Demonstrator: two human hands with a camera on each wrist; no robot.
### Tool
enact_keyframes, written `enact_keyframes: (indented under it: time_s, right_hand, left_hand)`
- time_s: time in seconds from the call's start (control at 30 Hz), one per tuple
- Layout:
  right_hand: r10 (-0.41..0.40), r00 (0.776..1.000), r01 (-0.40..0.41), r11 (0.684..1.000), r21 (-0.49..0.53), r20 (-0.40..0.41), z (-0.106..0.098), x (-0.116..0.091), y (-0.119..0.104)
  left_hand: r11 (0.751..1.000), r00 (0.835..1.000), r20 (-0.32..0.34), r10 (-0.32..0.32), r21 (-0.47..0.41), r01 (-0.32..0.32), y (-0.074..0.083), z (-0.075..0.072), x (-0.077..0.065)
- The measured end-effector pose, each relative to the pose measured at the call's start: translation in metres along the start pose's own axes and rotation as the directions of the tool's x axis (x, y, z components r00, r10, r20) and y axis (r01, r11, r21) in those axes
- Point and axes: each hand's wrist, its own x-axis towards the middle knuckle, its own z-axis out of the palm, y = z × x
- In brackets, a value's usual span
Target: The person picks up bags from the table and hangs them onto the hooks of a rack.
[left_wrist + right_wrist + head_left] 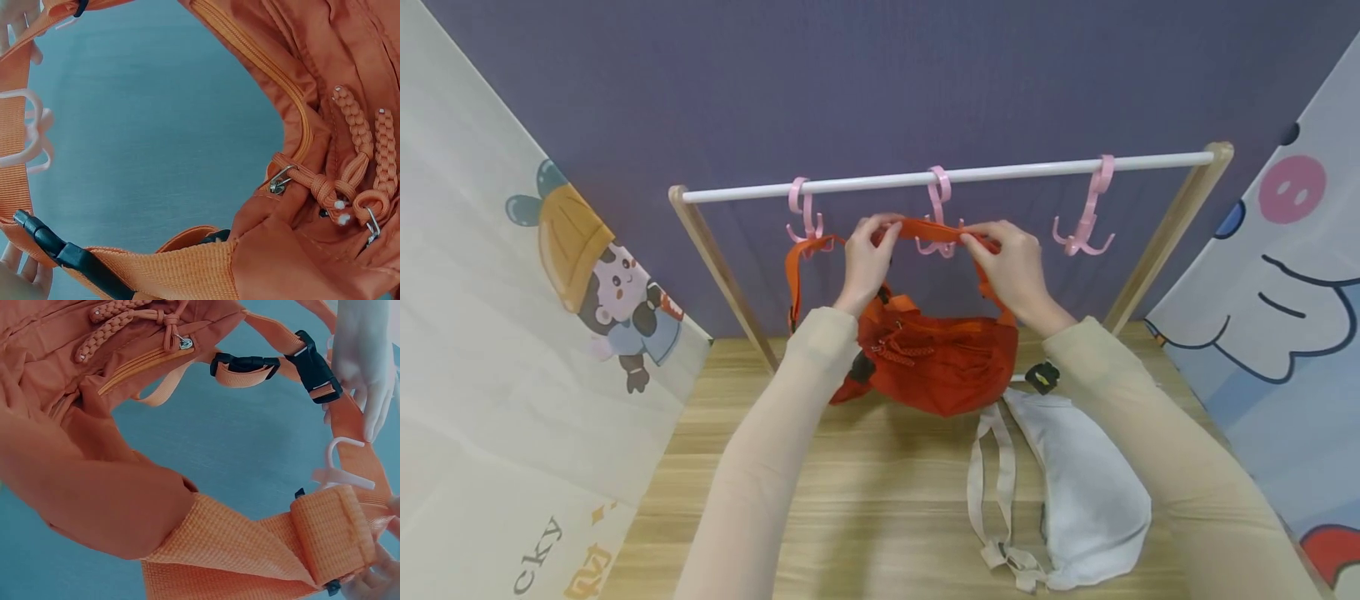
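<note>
A red-orange bag hangs by its orange strap from both hands. My left hand pinches the strap between thumb and fingers, just left of the middle pink hook. On the other side of that hook, my right hand pinches the same strap. The stretch between the hands crosses the hook above its lower prongs. Black buckles and braided zipper pulls show in the left wrist view. In the right wrist view, the hook overlaps the strap, close to the fingers.
A white rod on wooden posts carries the left pink hook and right pink hook. A white bag with pale straps lies on the wood-grain surface at right, below a small black item.
</note>
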Motion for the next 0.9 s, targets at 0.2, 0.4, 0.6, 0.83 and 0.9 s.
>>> enact_keyframes:
  time_s: [0.2, 0.4, 0.6, 0.83, 0.9]
  right_hand:
    - [0.029, 0.999, -0.029, 1.0, -0.011, 0.016, 0.001, -0.002, 0.004]
    - [0.047, 0.998, -0.047, 0.999, -0.02, 0.031, 0.002, -0.003, 0.006]
    - [0.055, 0.998, -0.055, 0.998, -0.013, 0.033, 0.004, -0.002, 0.01]
    - [0.06, 0.997, -0.06, 0.998, 0.003, 0.041, 0.005, -0.003, 0.013]
    - [0.067, 0.997, -0.068, 0.998, 0.012, 0.05, 0.004, -0.003, 0.014]
  left_hand:
    - [1.0, 1.0, 0.013, -0.005, 0.007, 0.005, -0.004, 0.002, -0.003]
    - [0.999, 0.999, 0.023, -0.034, 0.038, 0.033, -0.006, 0.002, -0.005]
    - [0.997, 0.997, 0.041, -0.063, 0.044, 0.061, -0.007, 0.001, -0.007]
    - [0.997, 0.997, 0.047, -0.058, 0.044, 0.056, -0.01, 0.002, -0.01]
    - [0.998, 0.997, 0.046, -0.055, 0.044, 0.053, -0.01, 0.003, -0.011]
